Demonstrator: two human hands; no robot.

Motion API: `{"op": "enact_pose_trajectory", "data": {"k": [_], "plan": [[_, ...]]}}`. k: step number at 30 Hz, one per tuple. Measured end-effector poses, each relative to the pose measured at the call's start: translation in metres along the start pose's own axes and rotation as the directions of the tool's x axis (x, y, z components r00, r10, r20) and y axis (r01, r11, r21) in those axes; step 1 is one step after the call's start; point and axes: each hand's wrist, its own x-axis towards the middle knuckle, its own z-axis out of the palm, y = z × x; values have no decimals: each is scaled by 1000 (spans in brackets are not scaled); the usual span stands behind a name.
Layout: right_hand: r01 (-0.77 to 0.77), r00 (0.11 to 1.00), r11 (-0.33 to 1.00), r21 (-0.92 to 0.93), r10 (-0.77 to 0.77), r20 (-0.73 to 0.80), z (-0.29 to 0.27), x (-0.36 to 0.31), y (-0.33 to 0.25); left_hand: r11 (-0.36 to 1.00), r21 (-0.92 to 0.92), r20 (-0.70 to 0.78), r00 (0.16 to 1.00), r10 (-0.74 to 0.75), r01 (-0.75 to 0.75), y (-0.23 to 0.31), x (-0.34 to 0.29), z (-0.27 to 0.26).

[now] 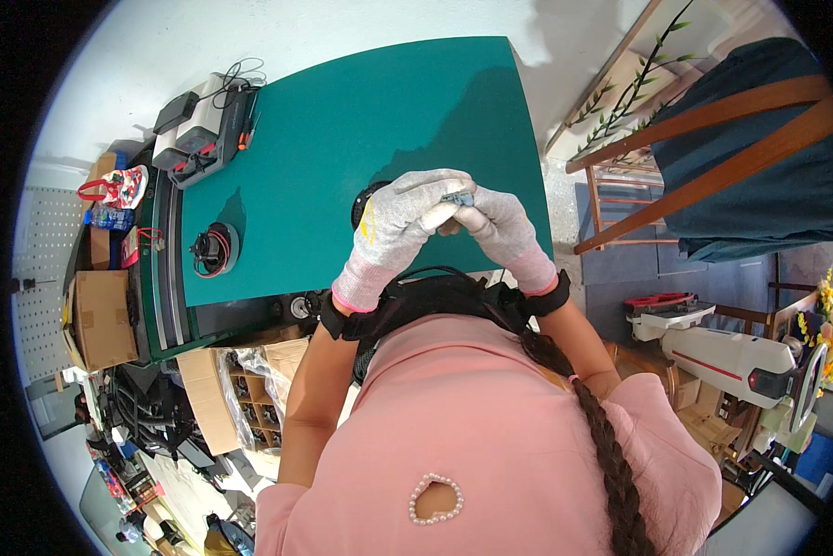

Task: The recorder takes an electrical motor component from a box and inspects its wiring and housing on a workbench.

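Both my hands wear pale grey knit gloves with pink cuffs, and they meet over the near right part of a green-topped table point(314, 139). A small blue-grey piece point(459, 197) shows between the fingertips; its exact kind is too small to tell. My left hand point(403, 221) pinches it from the left, fingers bent over it. From the other side my right hand point(503, 232) has its fingers closed on the same piece. Partly hidden behind my left hand, a round black object point(364, 202) rests on the green top.
Left on the table lies a coil of black and red cable in a round holder point(216, 250). A grey-and-black machine point(203, 130) with cables stands at the far left. An open divided carton point(249, 394) sits near left. At right are a wooden chair point(704, 167) and a white machine point(727, 361).
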Motion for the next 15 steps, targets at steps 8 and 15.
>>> {"op": "enact_pose_trajectory", "data": {"k": [8, 15], "plan": [[-2, 1000, 1000, -15, 2, 12, -2, -3, 0, 999, 12, 3, 999, 42, -42, -2, -2, 2], [22, 1000, 1000, -2, -21, 16, -3, -7, 2, 997, 47, 13, 998, 55, -56, 1, -4, 5]]}}
